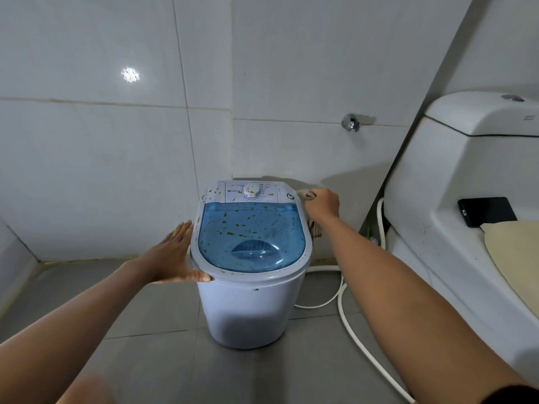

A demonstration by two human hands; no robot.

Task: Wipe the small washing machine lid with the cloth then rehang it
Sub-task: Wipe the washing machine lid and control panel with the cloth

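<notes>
Both bare forearms reach forward from the bottom edge toward the small washing machine (249, 304), which stands on the grey tiled floor (163, 371) against the white tiled wall (116, 158).

Lid: the translucent blue lid (251, 236) lies closed and flat on top of the machine. Its long axis runs from the rounded near end to the straight far edge, which meets the control panel (250, 192) with its round dial (251, 190). Orange-brown specks are scattered over the lid, the panel and the pale rim. Through the lid a ribbed form shows in the tub; what else the tub holds cannot be told.

Left hand (172, 255): fingers straight and together, palm laid flat against the machine's left rim, thumb resting on the near-left edge. It grasps nothing.

Right hand (322, 204): fingers curled around a beige cloth (307, 195) at the machine's far-right corner, beside the panel. A further part of the cloth hangs below the wrist against the machine's right side.

Surroundings: a white hose (350, 325) runs over the floor to the right of the machine. A white toilet (455, 182) stands farther right, with a black phone (485, 211) lying on it. A chrome wall tap (351, 122) sits above and behind the machine.
</notes>
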